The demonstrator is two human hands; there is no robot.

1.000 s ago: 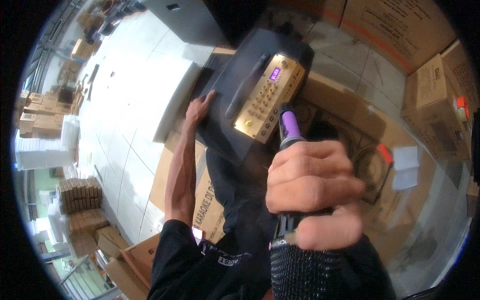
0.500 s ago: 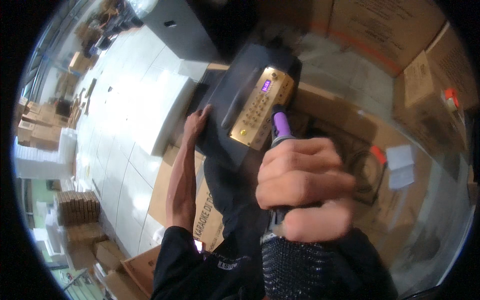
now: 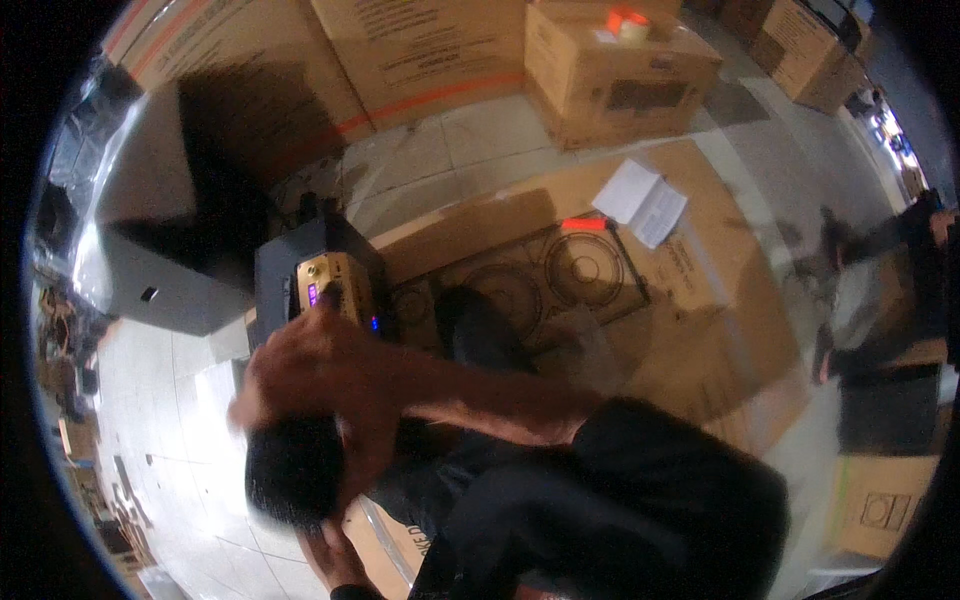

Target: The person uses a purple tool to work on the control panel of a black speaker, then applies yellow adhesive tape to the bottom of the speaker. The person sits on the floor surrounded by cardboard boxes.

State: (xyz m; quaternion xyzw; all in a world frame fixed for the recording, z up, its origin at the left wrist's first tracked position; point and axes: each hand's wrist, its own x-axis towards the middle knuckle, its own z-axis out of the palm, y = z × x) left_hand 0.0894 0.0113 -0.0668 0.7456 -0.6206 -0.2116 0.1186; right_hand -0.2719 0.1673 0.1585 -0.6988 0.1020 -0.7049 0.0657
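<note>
My right hand (image 3: 325,365) is closed around a microphone whose black, rounded head (image 3: 295,470) points toward me; the rest of it is mostly hidden by the hand. Just beyond the knuckles stands a black speaker box (image 3: 275,265) with a gold control panel (image 3: 350,285), a small purple-lit display and a blue light. Only the wrist part of my left hand (image 3: 335,550) shows, low in the picture behind the microphone head. Its fingers are hidden, so I cannot see what they touch.
A flattened cardboard sheet (image 3: 690,350) with printed speaker outlines bears a folded white paper (image 3: 640,200) and a red item (image 3: 584,225). A large dark cabinet (image 3: 165,285) stands at left. Behind are tall cartons (image 3: 420,60) and a box (image 3: 620,85) with tape. Another person (image 3: 885,260) is at right.
My view has swung right. The microphone in my right hand has turned, its head now nearer the left side. My left hand, earlier resting on the speaker box, is mostly hidden.
</note>
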